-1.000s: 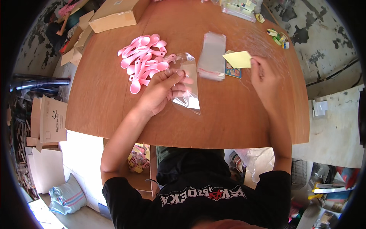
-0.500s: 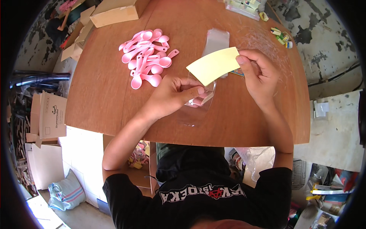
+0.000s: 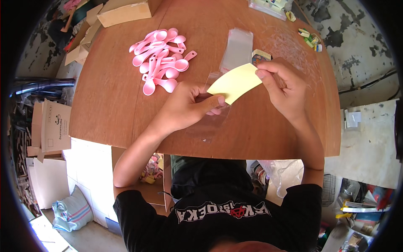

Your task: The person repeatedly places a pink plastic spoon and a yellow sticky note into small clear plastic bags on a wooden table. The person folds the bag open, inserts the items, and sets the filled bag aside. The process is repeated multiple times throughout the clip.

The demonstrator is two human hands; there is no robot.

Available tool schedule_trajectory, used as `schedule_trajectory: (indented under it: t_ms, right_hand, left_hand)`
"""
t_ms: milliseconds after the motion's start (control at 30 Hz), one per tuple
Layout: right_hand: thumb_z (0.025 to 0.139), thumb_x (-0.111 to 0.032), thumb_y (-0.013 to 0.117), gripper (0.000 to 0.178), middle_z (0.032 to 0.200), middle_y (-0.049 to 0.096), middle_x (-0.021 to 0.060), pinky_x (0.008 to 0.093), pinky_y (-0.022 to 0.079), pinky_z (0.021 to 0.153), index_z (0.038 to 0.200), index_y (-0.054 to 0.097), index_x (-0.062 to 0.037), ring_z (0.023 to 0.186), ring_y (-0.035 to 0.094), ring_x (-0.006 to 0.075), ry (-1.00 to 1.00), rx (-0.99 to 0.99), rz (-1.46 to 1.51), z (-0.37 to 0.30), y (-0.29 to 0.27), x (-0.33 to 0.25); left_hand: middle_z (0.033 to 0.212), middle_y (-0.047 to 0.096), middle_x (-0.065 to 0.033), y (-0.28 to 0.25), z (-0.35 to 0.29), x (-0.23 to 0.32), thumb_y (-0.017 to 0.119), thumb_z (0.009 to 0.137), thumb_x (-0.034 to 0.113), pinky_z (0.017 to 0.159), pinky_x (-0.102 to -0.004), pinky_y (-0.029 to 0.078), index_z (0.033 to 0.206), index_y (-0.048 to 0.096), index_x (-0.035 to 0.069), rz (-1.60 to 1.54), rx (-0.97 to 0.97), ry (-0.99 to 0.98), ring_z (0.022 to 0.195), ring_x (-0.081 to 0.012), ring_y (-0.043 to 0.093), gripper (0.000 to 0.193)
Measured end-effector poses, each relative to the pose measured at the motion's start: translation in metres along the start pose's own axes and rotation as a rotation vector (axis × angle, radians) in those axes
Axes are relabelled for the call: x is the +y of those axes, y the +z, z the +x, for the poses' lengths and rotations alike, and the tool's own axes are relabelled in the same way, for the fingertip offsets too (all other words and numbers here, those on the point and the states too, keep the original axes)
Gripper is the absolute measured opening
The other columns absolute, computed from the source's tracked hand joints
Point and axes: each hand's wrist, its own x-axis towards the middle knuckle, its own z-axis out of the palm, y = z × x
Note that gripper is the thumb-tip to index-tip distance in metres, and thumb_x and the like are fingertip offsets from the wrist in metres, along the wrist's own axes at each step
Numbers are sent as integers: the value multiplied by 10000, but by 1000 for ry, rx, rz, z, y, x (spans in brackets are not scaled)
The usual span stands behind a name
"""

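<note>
Yellow card [image 3: 237,82] sits bent in the middle of the frame; compared with a second ago, it is farther left and now lies over the clear bag [image 3: 208,127], so card and bag meet at the left hand [image 3: 189,104]; the right hand [image 3: 284,86] pinches the card's upper right corner between thumb and finger; the left hand grasps the bag, with its thumb on the card's lower edge and its fingers curled below; those fingers are mostly hidden, and the bag is so see-through that its edges are hard to find; I cannot tell if any of the card is inside; pink spoons [image 3: 159,59] lie heaped at the upper left; near the pile of clear bags [image 3: 237,47], a small printed thing [image 3: 261,56] is partly covered and hard to make out.
</note>
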Motion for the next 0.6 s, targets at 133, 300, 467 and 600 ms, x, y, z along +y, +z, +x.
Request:
schedule_trajectory:
  t_ms: [133,300,467,600]
  right_hand:
    - [902,-22,659,70,888,681,53,234,482,685,959,666,17,765,611,104,57,22,-19,-1,-5,1]
    - [981,-151,578,147,951,623,-20,232,439,845,1012,617,-14,920,558,53,581,-208,641,-12,-6,13]
    - [1006,-195,547,192,1010,612,-1,268,427,910,1078,587,-21,999,542,71,698,-372,941,-35,20,3]
    - [1018,-191,528,187,1078,619,28,330,444,963,1098,573,-28,1051,571,116,719,-274,1179,-39,33,-8]
  left_hand:
    - [956,732,-92,-5,4,-2,660,944,138,712,-243,572,1079,695,-47,83,-15,26,789,-128,703,231]
    - [920,729,-98,-1,1,-6,668,938,130,686,-250,568,1087,684,-55,-108,44,111,755,-128,700,238]
    - [969,696,-93,10,5,-10,700,896,73,730,-265,558,1133,633,-38,-71,214,184,854,-155,686,270]
    - [909,613,-76,19,6,-5,802,775,57,699,-313,503,1136,569,-6,481,785,543,816,-178,610,435]
